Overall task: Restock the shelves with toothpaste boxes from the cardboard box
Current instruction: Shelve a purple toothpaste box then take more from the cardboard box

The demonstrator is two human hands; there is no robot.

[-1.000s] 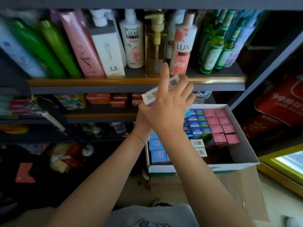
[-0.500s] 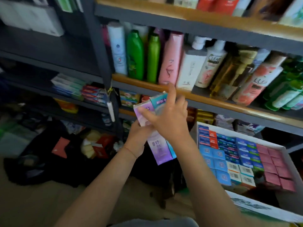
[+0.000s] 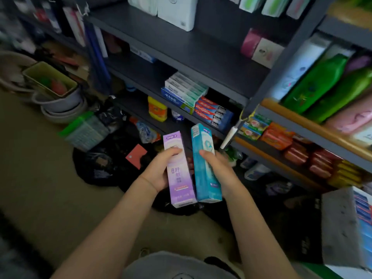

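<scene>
- Both hands are full: the left hand (image 3: 161, 172) grips a purple toothpaste box (image 3: 179, 170) with thumb across its front face, and the right hand (image 3: 218, 170) grips a teal toothpaste box (image 3: 205, 164) the same way.
- Both boxes stand nearly upright, side by side and just touching along their long edges, held in the air in front of the shelving.
- Stacked toothpaste (image 3: 198, 101), white-green boxes over red and blue Colgate ones, lies flat on a dark lower shelf (image 3: 153, 83) ahead; that looks the likely spot for these two.
- To place them well, each box probably needs turning from upright to flat, printed face outward, then sliding in beside or on top of the stack; one at a time seems safer, since the gap under the next shelf looks tight.
- A careless push could knock the stack's front row.
- The cardboard box (image 3: 338, 228) of stock sits at lower right, only partly in view.
- Green bottles (image 3: 322, 83) and orange and red packets (image 3: 298, 150) fill the right-hand bay.
- Basins (image 3: 62, 105), a green crate (image 3: 84, 129) and dark bags (image 3: 104, 164) clutter the floor (image 3: 36, 178); the frame is blurred at the edges.
</scene>
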